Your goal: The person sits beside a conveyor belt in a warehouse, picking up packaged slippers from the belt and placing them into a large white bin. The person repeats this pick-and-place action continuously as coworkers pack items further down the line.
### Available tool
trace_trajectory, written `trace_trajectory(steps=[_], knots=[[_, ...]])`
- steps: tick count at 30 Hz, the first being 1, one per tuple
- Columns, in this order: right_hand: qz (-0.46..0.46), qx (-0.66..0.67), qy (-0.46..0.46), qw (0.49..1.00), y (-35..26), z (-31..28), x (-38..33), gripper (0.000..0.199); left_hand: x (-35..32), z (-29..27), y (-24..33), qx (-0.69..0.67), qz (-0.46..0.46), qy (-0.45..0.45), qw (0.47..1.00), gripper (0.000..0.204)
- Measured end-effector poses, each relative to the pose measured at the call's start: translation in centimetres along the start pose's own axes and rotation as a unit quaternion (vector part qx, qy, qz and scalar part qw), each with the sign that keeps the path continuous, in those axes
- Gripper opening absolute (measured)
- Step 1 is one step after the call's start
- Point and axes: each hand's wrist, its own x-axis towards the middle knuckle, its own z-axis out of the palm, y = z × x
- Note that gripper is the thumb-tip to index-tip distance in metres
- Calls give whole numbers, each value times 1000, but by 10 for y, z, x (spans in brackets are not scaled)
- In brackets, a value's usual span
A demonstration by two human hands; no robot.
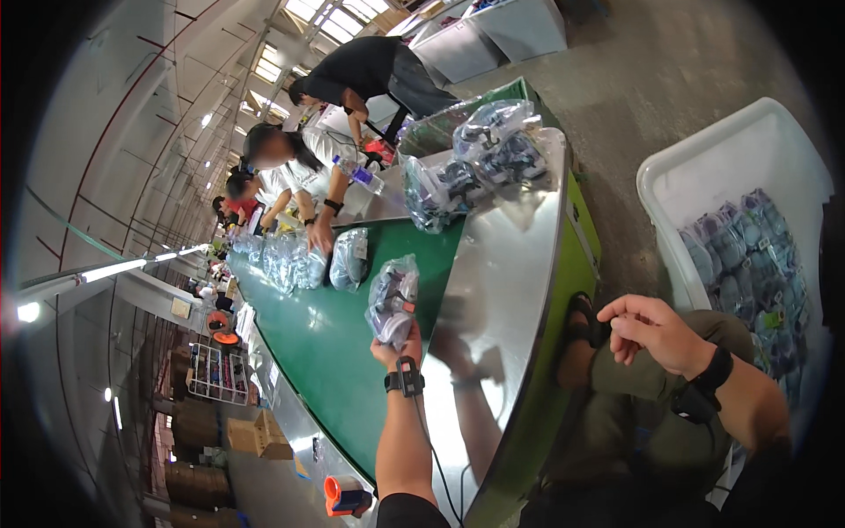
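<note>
Grey floor [607, 97], bright windows [339, 24], glowing tube light [114, 270]

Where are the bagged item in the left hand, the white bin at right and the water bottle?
Bagged item [393, 296]: head view, middle of its clear wrapping.
White bin [717, 176]: head view, bare inner wall.
Water bottle [361, 175]: head view, its label.
</note>
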Motion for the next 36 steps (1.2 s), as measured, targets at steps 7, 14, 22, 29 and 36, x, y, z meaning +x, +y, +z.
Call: trace_trajectory(steps=[7,14,22,29,36], knots=[[-14,-22,0,1000,1,-1,-3,30,-95,13,-42,386,178,-203,882,47],[-21,-11,23,999,1,0,-4,30,-128,13,-77,189,-105,-190,958,49],[-24,-6,29,999,-3,-1,-7,31,-153,16,-96,178,-196,-193,945,52],[-39,-2,25,999,-4,-2,-9,30,-183,31,-99,206,-216,-213,931,54],[-47,16,23,999,-2,-3,-7,30,-216,49,-92,255,-207,-248,911,57]])
